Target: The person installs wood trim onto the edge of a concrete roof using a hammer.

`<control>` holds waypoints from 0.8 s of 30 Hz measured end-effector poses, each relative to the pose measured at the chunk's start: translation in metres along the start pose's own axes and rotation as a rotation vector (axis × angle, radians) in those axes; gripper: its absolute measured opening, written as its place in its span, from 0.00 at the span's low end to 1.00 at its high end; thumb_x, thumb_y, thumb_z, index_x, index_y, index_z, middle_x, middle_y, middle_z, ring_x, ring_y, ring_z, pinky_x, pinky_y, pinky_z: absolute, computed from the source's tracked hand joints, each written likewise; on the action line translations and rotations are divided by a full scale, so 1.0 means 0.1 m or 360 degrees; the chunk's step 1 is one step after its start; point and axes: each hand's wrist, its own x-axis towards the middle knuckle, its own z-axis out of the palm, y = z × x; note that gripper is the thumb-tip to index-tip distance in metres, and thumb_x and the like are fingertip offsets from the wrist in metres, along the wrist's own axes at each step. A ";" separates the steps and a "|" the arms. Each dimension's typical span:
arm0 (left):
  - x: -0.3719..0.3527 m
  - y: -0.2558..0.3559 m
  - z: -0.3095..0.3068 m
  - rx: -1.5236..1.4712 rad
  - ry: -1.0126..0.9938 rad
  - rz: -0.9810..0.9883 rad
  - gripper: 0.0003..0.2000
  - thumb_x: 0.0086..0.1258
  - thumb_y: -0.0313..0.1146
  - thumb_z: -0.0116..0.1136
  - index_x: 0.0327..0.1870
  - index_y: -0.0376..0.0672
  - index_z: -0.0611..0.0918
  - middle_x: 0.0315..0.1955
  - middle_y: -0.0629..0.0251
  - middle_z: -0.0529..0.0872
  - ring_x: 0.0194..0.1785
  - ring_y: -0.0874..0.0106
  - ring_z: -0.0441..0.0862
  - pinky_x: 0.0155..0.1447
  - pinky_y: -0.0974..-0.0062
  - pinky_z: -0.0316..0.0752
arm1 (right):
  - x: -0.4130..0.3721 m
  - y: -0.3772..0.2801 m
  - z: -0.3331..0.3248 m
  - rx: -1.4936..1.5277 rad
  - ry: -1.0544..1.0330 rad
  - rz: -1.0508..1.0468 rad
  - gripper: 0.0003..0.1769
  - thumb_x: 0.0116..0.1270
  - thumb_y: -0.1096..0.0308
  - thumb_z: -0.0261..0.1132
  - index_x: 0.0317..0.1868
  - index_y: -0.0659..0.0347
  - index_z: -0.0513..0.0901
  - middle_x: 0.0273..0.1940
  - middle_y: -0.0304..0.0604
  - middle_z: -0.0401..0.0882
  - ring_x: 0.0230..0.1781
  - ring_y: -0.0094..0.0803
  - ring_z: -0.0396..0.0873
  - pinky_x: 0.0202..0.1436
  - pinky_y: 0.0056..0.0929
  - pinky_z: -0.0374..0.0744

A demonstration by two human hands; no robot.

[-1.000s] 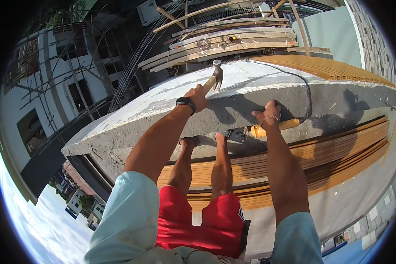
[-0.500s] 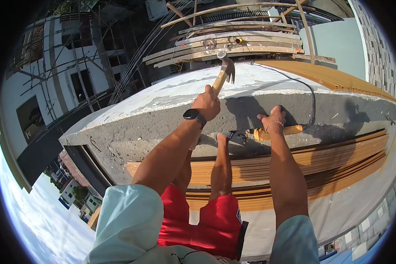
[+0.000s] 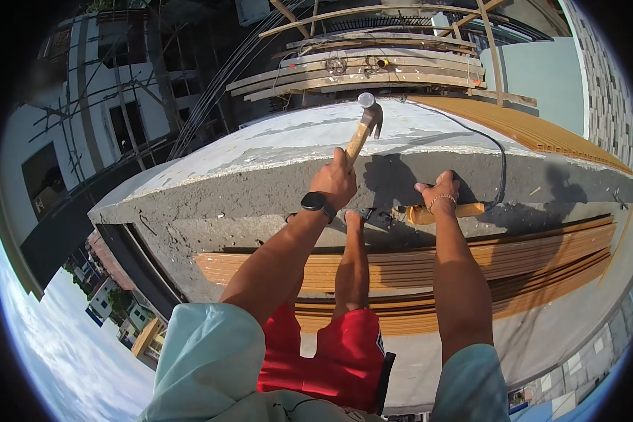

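At far left, behind scaffolding poles (image 3: 119, 88), see a white building (image 3: 95, 130), dim and cut off by the dark lens edge. Moving right, find the left hand (image 3: 334, 184), strapped at the wrist with a black watch (image 3: 318, 204), closed firmly round the wooden handle of a claw hammer (image 3: 361, 135). Held up in front of a rough concrete ledge (image 3: 246, 184), near its whitish top. Long axis: slanting from fist at lower left to head at upper right. Round striking face turned up and toward the camera; claw curving down and to the right. Cannot see the butt of the handle, hidden by hand and wrist.

At centre, note the right foot (image 3: 355, 219) on the lower step; left foot mostly covered by the left forearm.

Further right, find the right hand (image 3: 442, 191), banded with a bracelet (image 3: 441, 200), set against the grey face with thumb out to the left. Cannot tell if pinching anything: fingertips lost in dark shadow. Just below, see a yellow-orange tool (image 3: 470, 209), lying roughly left to right, crossed midway by wrist; exact type unclear. From its right end, trace a black cable (image 3: 503, 165) up over the edge.
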 end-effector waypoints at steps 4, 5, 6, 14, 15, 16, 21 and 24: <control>0.08 -0.06 -0.03 -0.0059 0.0047 0.0131 0.13 0.67 0.34 0.51 0.46 0.39 0.64 0.27 0.35 0.81 0.34 0.37 0.79 0.39 0.44 0.72 | 0.08 0.01 0.03 0.0023 0.0048 0.0018 0.35 0.48 0.58 0.79 0.51 0.62 0.70 0.52 0.55 0.68 0.53 0.53 0.73 0.57 0.44 0.74; 0.01 -0.05 0.02 -0.0107 0.0123 0.0063 0.14 0.67 0.34 0.51 0.46 0.39 0.63 0.27 0.35 0.81 0.35 0.37 0.79 0.40 0.44 0.72 | 0.05 0.07 0.06 0.0044 0.0075 -0.0017 0.35 0.46 0.58 0.79 0.50 0.62 0.70 0.51 0.55 0.69 0.53 0.53 0.73 0.56 0.45 0.74; -0.06 -0.08 0.11 -0.0107 0.0103 0.0050 0.14 0.67 0.34 0.51 0.46 0.39 0.63 0.27 0.35 0.81 0.35 0.37 0.79 0.40 0.44 0.72 | 0.01 0.09 0.07 0.0035 0.0060 -0.0002 0.35 0.46 0.58 0.79 0.50 0.62 0.70 0.51 0.55 0.69 0.53 0.53 0.73 0.56 0.45 0.74; -0.13 -0.02 0.12 -0.0135 0.0083 -0.0086 0.14 0.66 0.34 0.52 0.46 0.40 0.63 0.29 0.37 0.82 0.36 0.39 0.80 0.40 0.45 0.74 | 0.02 0.05 0.02 0.0019 0.0029 -0.0034 0.35 0.49 0.59 0.78 0.52 0.62 0.69 0.52 0.56 0.68 0.52 0.53 0.74 0.56 0.43 0.75; -0.13 -0.10 0.19 -0.0055 0.0043 -0.0071 0.14 0.66 0.34 0.52 0.45 0.40 0.63 0.28 0.37 0.81 0.35 0.39 0.80 0.39 0.46 0.74 | 0.01 0.04 0.03 0.0019 0.0026 -0.0040 0.35 0.49 0.59 0.78 0.52 0.62 0.69 0.52 0.56 0.68 0.52 0.53 0.74 0.56 0.43 0.75; -0.12 -0.15 0.25 0.0020 0.0009 -0.0048 0.14 0.66 0.33 0.52 0.44 0.39 0.63 0.27 0.37 0.81 0.34 0.39 0.80 0.38 0.47 0.74 | 0.03 0.03 0.02 0.0022 0.0016 -0.0028 0.35 0.49 0.59 0.78 0.52 0.62 0.69 0.52 0.55 0.68 0.53 0.53 0.74 0.56 0.43 0.75; -0.10 0.00 0.11 -0.0233 0.0271 -0.0055 0.14 0.67 0.35 0.53 0.46 0.40 0.63 0.25 0.37 0.81 0.33 0.37 0.78 0.37 0.44 0.72 | 0.02 0.06 0.03 0.0005 0.0033 0.0007 0.34 0.49 0.59 0.78 0.52 0.62 0.69 0.52 0.54 0.68 0.53 0.52 0.74 0.57 0.43 0.75; -0.14 -0.13 0.23 -0.0024 0.0124 -0.0067 0.14 0.67 0.34 0.53 0.44 0.39 0.63 0.24 0.37 0.80 0.32 0.38 0.78 0.34 0.46 0.73 | 0.05 0.06 0.07 0.0092 0.0067 -0.0074 0.33 0.47 0.59 0.79 0.48 0.63 0.70 0.50 0.53 0.69 0.50 0.51 0.73 0.54 0.45 0.74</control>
